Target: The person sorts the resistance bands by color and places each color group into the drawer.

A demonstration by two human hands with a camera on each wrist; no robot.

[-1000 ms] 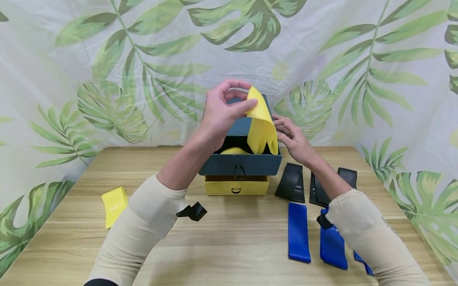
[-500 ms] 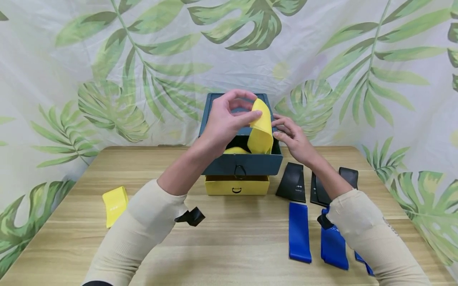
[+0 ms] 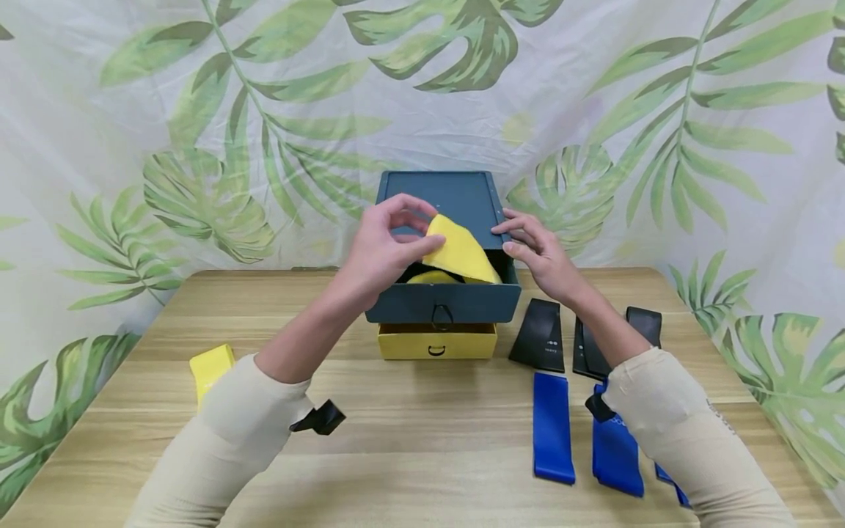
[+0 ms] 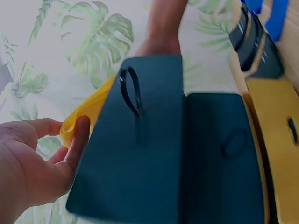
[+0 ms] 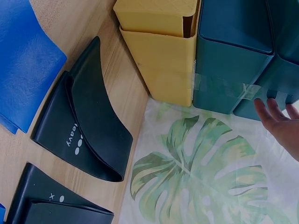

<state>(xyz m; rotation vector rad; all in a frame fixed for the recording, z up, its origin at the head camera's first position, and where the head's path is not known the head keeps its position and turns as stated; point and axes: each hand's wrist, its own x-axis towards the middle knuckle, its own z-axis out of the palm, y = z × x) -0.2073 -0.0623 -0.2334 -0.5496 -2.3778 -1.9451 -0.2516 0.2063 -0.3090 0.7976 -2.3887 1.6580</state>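
My left hand (image 3: 386, 246) pinches a yellow resistance band (image 3: 458, 253) by its upper end, between thumb and fingers. The band's lower end reaches into the pulled-out dark teal top drawer (image 3: 403, 304) of a small stacked drawer box (image 3: 439, 194). Another curved yellow piece (image 3: 432, 278) lies in that drawer. In the left wrist view the hand (image 4: 42, 158) holds the yellow band (image 4: 88, 109) behind the drawer front (image 4: 135, 154). My right hand (image 3: 538, 253) rests its fingers on the box's right top edge. In the right wrist view its fingertips (image 5: 272, 109) touch the box's side.
A yellow drawer (image 3: 409, 343) sits lowest in the stack. Another yellow band (image 3: 210, 370) lies at the left of the wooden table (image 3: 422, 455). Black bands (image 3: 538, 337) and blue bands (image 3: 553, 429) lie at the right. A leaf-print cloth (image 3: 264, 110) hangs behind.
My left hand has moved down and left with the yellow band, which now slants over the open drawer. More of the box top shows. The right hand has hardly moved.
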